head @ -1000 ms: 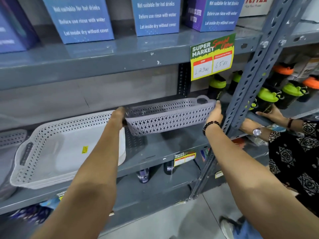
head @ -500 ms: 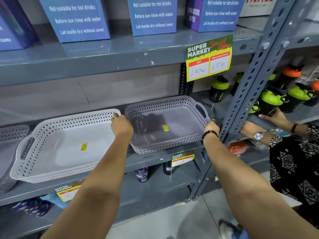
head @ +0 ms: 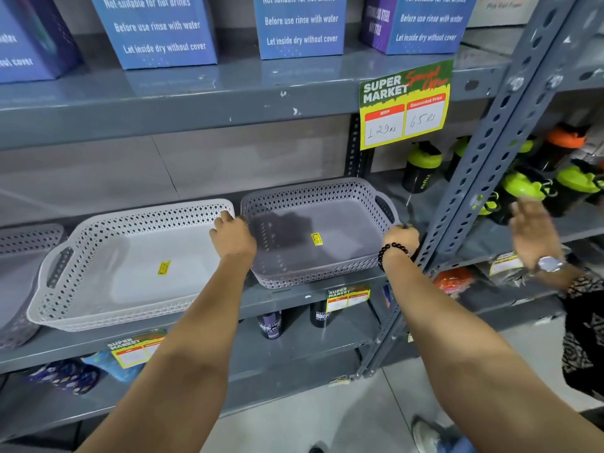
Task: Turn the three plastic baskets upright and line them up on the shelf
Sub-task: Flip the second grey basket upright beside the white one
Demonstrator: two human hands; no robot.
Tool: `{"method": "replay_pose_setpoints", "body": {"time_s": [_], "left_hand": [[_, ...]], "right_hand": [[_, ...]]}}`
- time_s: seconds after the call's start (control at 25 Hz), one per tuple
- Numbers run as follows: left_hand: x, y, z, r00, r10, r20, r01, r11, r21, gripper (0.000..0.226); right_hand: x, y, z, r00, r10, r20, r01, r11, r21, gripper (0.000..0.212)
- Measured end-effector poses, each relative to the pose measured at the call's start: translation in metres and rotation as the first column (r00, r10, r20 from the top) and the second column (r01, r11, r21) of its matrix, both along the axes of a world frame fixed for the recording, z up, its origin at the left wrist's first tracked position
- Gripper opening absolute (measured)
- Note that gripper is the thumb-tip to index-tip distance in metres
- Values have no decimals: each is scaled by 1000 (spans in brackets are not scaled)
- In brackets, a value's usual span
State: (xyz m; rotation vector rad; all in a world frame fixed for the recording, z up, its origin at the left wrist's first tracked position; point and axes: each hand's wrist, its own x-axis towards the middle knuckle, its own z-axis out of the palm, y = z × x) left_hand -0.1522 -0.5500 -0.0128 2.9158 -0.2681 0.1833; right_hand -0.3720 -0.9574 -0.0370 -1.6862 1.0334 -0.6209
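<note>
From your head camera, you face a grey metal shelf (head: 294,299) in a shop, with blue boxes (head: 300,24) on the board above and a yellow price sign (head: 405,104) hanging from that board's edge. The floor below is pale grey. On the shelf sits a grey basket (head: 327,266), open side up, its long side running left to right along the shelf, tipped a little toward you. Just beside it on the left is a white basket (head: 108,305), also open side up and lying the same way. A third basket (head: 19,243) shows only partly at the far left edge. Your left hand (head: 233,238) is curled over the grey basket's left rim, gripping it. Your right hand (head: 400,238) holds its right end, by a metal post (head: 483,152). Further right, another person's hand (head: 534,235) is blurred near green-capped bottles (head: 523,188).
</note>
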Motion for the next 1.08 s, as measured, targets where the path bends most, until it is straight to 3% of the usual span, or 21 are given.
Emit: {"method": "replay_pose_setpoints", "body": {"time_s": [0.08,0.12,0.24,0.36,0.44,0.52,0.68,0.84,0.96,1.08], "left_hand": [[-1,1,-1,1000,-6,-9,6,1000,2,30],[-1,1,-1,1000,-9,-13,9,1000,-2,31],[1,3,-1,999,-26,-32,25,1000,-11,32],[1,7,1,999,-42,-23,40,997,-59,29],[-1,13,4,999,-41,10,42,991,-129,35],[-2,23,7,999,-21,48,29,982,-186,41],[10,84,12,990,106,96,-78,962,-261,47],[33,174,18,962,257,94,-223,935,-275,49],[56,235,23,938,340,70,-310,911,-273,49],[84,295,20,904,415,-100,-424,843,-331,54]], "right_hand": [[56,96,8,994,-87,-62,98,974,203,39],[75,136,12,988,-127,-87,144,964,226,39],[96,170,20,946,-302,-117,316,941,122,35],[91,170,25,927,-312,-207,293,949,-114,37],[101,186,31,959,-231,-165,186,950,-250,39],[117,206,34,989,-101,-111,66,958,-280,41],[152,262,33,977,186,-108,-208,948,-243,41],[188,329,34,883,432,-182,-450,890,-75,45],[210,361,32,831,495,-255,-510,860,7,54],[225,378,32,839,448,-307,-452,890,65,58]]}}
